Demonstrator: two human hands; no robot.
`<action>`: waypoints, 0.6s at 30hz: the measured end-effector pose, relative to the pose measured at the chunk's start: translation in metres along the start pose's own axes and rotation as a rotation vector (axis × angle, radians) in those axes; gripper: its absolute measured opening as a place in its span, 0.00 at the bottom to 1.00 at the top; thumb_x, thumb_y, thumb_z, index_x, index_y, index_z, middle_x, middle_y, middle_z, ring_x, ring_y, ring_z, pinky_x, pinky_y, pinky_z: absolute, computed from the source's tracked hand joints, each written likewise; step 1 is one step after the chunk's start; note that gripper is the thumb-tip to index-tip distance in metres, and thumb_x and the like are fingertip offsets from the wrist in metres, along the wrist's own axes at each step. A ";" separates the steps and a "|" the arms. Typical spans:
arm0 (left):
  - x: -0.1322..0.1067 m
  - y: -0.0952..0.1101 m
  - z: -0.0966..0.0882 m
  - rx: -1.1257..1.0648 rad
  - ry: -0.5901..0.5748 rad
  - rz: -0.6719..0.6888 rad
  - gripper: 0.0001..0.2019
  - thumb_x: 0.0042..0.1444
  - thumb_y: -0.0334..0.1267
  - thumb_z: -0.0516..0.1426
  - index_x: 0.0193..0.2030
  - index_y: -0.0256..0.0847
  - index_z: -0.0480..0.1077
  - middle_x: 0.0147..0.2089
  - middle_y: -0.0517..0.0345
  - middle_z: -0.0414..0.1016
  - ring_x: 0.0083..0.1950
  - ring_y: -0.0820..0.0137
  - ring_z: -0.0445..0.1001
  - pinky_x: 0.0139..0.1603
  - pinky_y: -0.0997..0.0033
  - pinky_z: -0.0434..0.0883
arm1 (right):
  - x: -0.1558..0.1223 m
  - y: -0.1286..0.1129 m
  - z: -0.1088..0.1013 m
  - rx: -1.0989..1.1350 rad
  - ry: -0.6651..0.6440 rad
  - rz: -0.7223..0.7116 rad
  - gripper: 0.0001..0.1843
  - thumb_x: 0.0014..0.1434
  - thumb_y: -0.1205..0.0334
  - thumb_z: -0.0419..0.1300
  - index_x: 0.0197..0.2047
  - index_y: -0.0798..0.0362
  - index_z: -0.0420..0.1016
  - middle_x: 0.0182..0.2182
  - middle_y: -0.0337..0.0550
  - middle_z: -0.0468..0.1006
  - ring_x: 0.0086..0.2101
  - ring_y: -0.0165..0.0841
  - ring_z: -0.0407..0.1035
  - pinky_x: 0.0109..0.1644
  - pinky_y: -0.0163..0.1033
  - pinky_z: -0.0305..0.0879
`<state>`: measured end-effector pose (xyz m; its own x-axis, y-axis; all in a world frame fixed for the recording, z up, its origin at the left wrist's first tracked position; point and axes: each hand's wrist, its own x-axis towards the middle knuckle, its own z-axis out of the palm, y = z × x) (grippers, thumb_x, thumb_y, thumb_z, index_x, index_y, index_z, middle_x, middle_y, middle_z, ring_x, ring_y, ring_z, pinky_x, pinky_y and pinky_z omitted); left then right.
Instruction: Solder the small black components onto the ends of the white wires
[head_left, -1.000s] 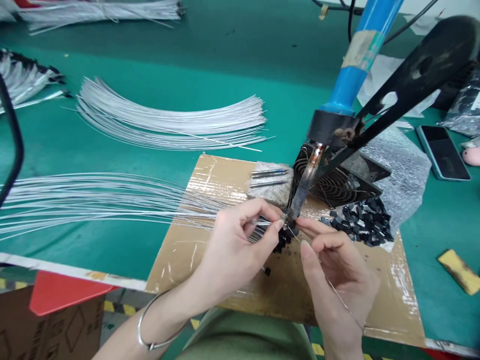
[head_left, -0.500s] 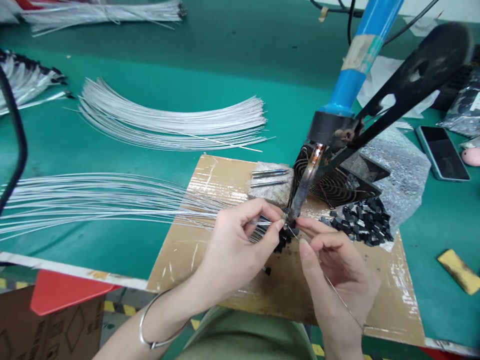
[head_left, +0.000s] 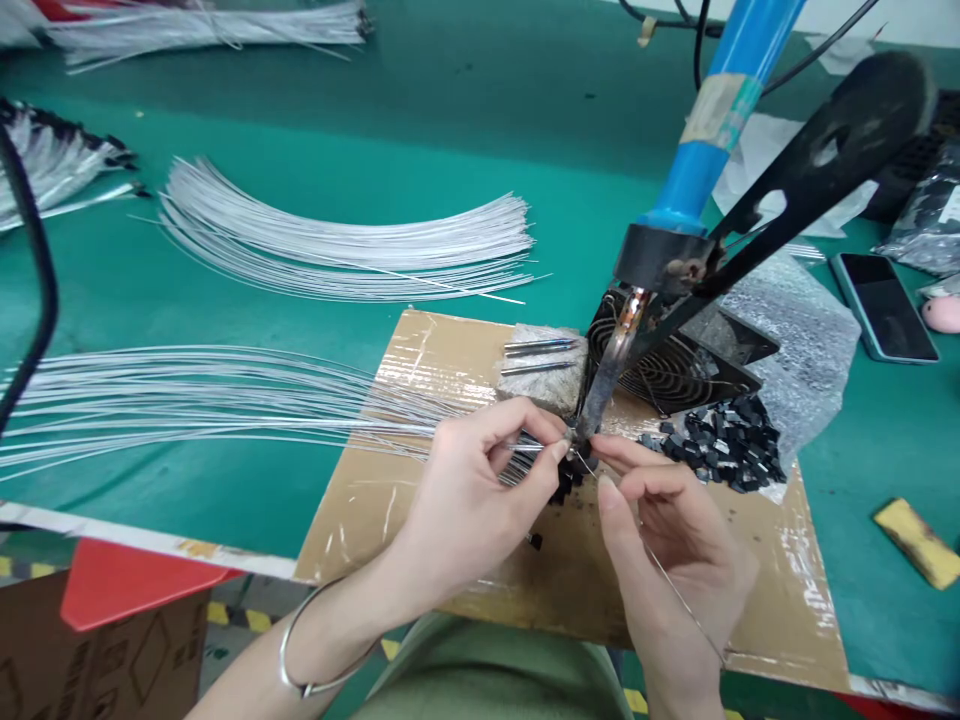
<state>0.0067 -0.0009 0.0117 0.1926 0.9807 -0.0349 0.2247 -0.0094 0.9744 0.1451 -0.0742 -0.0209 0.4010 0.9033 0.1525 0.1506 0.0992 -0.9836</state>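
Observation:
A soldering iron (head_left: 679, 190) with a blue handle is fixed in a black metal bracket, its tip pointing down between my hands. My left hand (head_left: 487, 490) pinches the end of a thin white wire just left of the tip. My right hand (head_left: 667, 520) pinches a thin solder wire (head_left: 682, 600), which runs back across the palm and reaches up to the tip. The exact joint is too small and partly hidden by fingers. White wires (head_left: 262, 390) run from the left to beneath my left hand, where small black pieces (head_left: 568, 488) lie.
Cardboard (head_left: 375, 500) covers the work spot. A fan (head_left: 660, 370) stands behind the tip, beside a block with metal rods (head_left: 540, 365). Black connectors (head_left: 727, 440) are heaped at the right near a phone (head_left: 885, 305) and yellow sponge (head_left: 916, 542). Another wire bundle (head_left: 345, 240) lies behind.
Both hands stay almost in the same place at the iron's tip. The view has shifted very slightly; nothing is visibly taken hold of or let go.

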 end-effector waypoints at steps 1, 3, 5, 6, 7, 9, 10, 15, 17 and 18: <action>0.000 0.000 0.000 0.002 0.001 0.004 0.06 0.57 0.28 0.62 0.30 0.39 0.77 0.33 0.57 0.84 0.35 0.71 0.80 0.33 0.77 0.72 | 0.000 0.000 0.000 -0.001 -0.001 -0.001 0.08 0.68 0.67 0.68 0.36 0.49 0.77 0.51 0.50 0.89 0.51 0.40 0.85 0.56 0.43 0.82; 0.000 -0.001 0.000 0.013 0.005 0.008 0.06 0.57 0.28 0.62 0.30 0.39 0.77 0.33 0.57 0.85 0.34 0.71 0.80 0.32 0.77 0.72 | -0.001 0.000 0.000 0.003 0.000 0.003 0.08 0.68 0.67 0.67 0.36 0.49 0.77 0.51 0.50 0.89 0.51 0.40 0.85 0.56 0.44 0.82; 0.000 -0.001 0.000 0.022 0.011 0.009 0.06 0.57 0.27 0.62 0.30 0.39 0.77 0.33 0.57 0.85 0.34 0.71 0.80 0.32 0.76 0.71 | 0.000 0.000 0.000 0.014 -0.005 0.005 0.08 0.68 0.68 0.67 0.36 0.49 0.77 0.52 0.50 0.89 0.52 0.40 0.85 0.56 0.43 0.83; 0.000 -0.001 0.000 0.025 0.013 0.007 0.06 0.57 0.27 0.62 0.30 0.39 0.77 0.33 0.57 0.84 0.34 0.71 0.80 0.32 0.76 0.71 | 0.000 0.000 0.000 0.021 -0.009 0.004 0.08 0.69 0.68 0.67 0.36 0.49 0.77 0.52 0.49 0.89 0.52 0.39 0.85 0.56 0.41 0.83; 0.000 -0.001 0.000 0.026 0.011 0.005 0.06 0.57 0.27 0.62 0.30 0.39 0.77 0.33 0.57 0.84 0.34 0.71 0.80 0.32 0.76 0.72 | 0.000 0.000 0.000 0.028 -0.013 0.001 0.08 0.69 0.68 0.67 0.37 0.49 0.77 0.52 0.48 0.89 0.52 0.37 0.85 0.56 0.39 0.82; 0.000 -0.001 0.000 0.025 0.010 0.005 0.07 0.57 0.27 0.61 0.30 0.39 0.77 0.33 0.57 0.85 0.35 0.71 0.81 0.33 0.76 0.73 | 0.000 0.000 0.000 0.032 -0.017 -0.004 0.08 0.69 0.69 0.67 0.37 0.49 0.77 0.52 0.47 0.89 0.52 0.36 0.85 0.56 0.37 0.82; 0.000 0.000 0.000 0.026 0.009 0.007 0.07 0.57 0.27 0.61 0.30 0.39 0.77 0.33 0.57 0.85 0.35 0.71 0.81 0.33 0.76 0.73 | 0.000 0.000 0.000 0.031 -0.015 -0.008 0.08 0.69 0.69 0.67 0.37 0.49 0.77 0.51 0.47 0.89 0.52 0.35 0.84 0.56 0.37 0.81; 0.000 -0.001 0.000 0.041 0.007 0.032 0.07 0.57 0.26 0.61 0.30 0.40 0.77 0.32 0.58 0.84 0.34 0.71 0.81 0.34 0.76 0.75 | -0.002 0.002 0.000 0.028 -0.001 -0.011 0.08 0.68 0.69 0.67 0.37 0.49 0.78 0.52 0.47 0.88 0.53 0.36 0.84 0.58 0.39 0.81; 0.000 -0.002 0.001 0.048 0.009 0.037 0.08 0.57 0.26 0.61 0.29 0.40 0.76 0.32 0.59 0.84 0.35 0.70 0.81 0.35 0.75 0.75 | -0.002 0.002 0.000 0.025 0.000 -0.008 0.08 0.68 0.69 0.67 0.37 0.49 0.77 0.52 0.46 0.88 0.53 0.36 0.84 0.57 0.38 0.81; 0.001 -0.002 0.002 0.051 0.010 0.036 0.08 0.57 0.26 0.61 0.29 0.40 0.76 0.32 0.59 0.84 0.35 0.70 0.81 0.35 0.75 0.75 | -0.002 0.002 0.000 0.025 0.002 -0.008 0.08 0.68 0.69 0.67 0.37 0.49 0.77 0.52 0.46 0.89 0.52 0.35 0.84 0.57 0.38 0.81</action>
<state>0.0080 -0.0007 0.0091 0.1923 0.9813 0.0020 0.2665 -0.0542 0.9623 0.1446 -0.0754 -0.0232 0.4015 0.9016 0.1607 0.1314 0.1170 -0.9844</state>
